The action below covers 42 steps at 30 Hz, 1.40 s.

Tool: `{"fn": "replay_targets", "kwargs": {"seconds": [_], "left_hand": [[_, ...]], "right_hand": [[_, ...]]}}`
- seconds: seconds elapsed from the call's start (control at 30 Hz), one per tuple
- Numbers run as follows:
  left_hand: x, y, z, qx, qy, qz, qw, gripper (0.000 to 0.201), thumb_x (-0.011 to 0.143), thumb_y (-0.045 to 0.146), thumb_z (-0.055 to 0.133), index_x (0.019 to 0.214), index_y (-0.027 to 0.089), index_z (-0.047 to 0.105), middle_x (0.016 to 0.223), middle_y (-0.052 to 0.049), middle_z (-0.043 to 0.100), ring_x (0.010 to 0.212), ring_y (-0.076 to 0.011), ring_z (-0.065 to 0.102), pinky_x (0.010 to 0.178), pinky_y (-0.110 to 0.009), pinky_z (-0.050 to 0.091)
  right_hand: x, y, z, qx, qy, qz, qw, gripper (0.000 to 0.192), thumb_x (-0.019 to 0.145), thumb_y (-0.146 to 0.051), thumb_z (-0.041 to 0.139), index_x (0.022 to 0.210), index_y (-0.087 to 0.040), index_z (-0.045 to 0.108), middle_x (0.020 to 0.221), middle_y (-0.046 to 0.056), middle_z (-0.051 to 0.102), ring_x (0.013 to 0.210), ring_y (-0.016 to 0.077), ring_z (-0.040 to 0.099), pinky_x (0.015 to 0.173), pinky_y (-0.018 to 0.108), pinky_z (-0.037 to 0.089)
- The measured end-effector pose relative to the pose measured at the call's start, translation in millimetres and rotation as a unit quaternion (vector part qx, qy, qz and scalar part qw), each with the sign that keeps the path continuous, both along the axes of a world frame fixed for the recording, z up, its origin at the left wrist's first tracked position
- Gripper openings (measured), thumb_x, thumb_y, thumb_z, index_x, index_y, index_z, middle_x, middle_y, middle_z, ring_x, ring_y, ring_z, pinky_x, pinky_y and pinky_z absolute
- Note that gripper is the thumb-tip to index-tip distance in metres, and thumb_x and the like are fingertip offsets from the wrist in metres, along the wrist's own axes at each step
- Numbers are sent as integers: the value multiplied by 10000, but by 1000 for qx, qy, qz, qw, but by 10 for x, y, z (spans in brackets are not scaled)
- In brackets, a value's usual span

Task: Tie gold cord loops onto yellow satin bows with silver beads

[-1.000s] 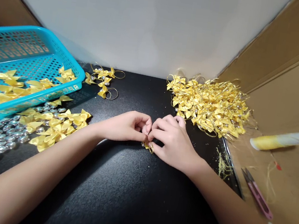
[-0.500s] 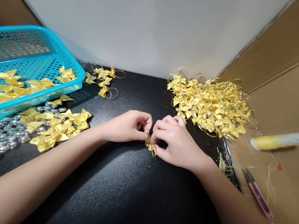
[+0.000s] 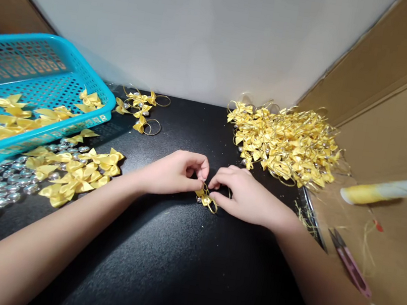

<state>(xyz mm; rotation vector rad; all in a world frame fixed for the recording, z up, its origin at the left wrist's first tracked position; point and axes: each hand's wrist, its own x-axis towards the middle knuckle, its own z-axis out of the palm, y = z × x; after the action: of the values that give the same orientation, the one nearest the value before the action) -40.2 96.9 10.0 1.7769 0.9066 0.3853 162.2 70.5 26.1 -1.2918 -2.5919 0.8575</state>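
Lowered since before, both hands [image 3: 207, 181] pinch the bow [image 3: 207, 199] between fingertips.

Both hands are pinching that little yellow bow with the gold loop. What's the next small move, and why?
Probably draw the gold cord snug: left hand and right hand both pinch the small bow just above the black table, its loop hanging loose.

Yellow bows [image 3: 285, 142], turquoise basket [image 3: 94, 89]
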Motion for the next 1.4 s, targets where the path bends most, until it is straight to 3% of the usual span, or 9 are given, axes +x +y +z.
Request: {"fn": "replay_targets", "kwargs": {"seconds": [0.13, 0.33, 0.57, 0.77, 1.23, 1.4], "left_hand": [[14, -9, -10, 10, -1, 2, 1000, 54, 732, 140, 603, 746, 149, 552, 659, 50, 537, 561, -68, 424, 527, -182, 342], [48, -38, -18, 23, 14, -10, 1000, 41, 732, 120, 587, 755, 150, 570, 676, 48, 560, 567, -71, 442, 540, -186, 357], [76, -48, -13, 120, 31, -6, 992, 193, 750, 122, 581, 902, 161, 692, 827, -4, 675, 680, -123, 551, 648, -241, 429], [114, -48, -51, 119, -30, -24, 992, 87, 790, 210, 654, 815, 171, 726, 934, -44, 689, 890, -168, 639, 848, -298, 471], [127, -48, -74, 144, 27, -62, 987, 120, 853, 229, 616, 828, 202, 730, 965, -28, 692, 957, -183, 593, 949, -350, 381], [130, -48, -86, 146, 20, -40, 988, 119, 852, 255, 623, 868, 188, 720, 951, -41, 679, 936, -186, 594, 915, -341, 405]], "right_hand": [[-21, 0, -50, -15, 11, 13, 1000, 126, 865, -165, 560, 820, -168, 678, 862, 25, 676, 865, 165, 569, 810, 311, 363], [24, 20, 27, -29, 14, 10, 999, 160, 849, -117, 526, 743, -159, 639, 801, 23, 644, 793, 144, 547, 749, 276, 374], [44, 11, 89, -32, 3, 4, 999, 169, 865, -141, 513, 727, -161, 609, 772, 27, 620, 745, 142, 544, 718, 271, 380], [53, -5, 98, -13, 10, 5, 1000, 203, 888, -186, 505, 702, -164, 584, 769, 24, 616, 718, 133, 544, 695, 266, 382], [55, -3, 118, -14, -9, -13, 1000, 165, 854, -133, 511, 705, -164, 575, 758, 24, 628, 717, 132, 537, 702, 265, 374], [62, 0, 97, -14, -10, -16, 1000, 186, 850, -140, 518, 667, -167, 531, 715, 11, 596, 691, 126, 512, 682, 260, 364]]}}
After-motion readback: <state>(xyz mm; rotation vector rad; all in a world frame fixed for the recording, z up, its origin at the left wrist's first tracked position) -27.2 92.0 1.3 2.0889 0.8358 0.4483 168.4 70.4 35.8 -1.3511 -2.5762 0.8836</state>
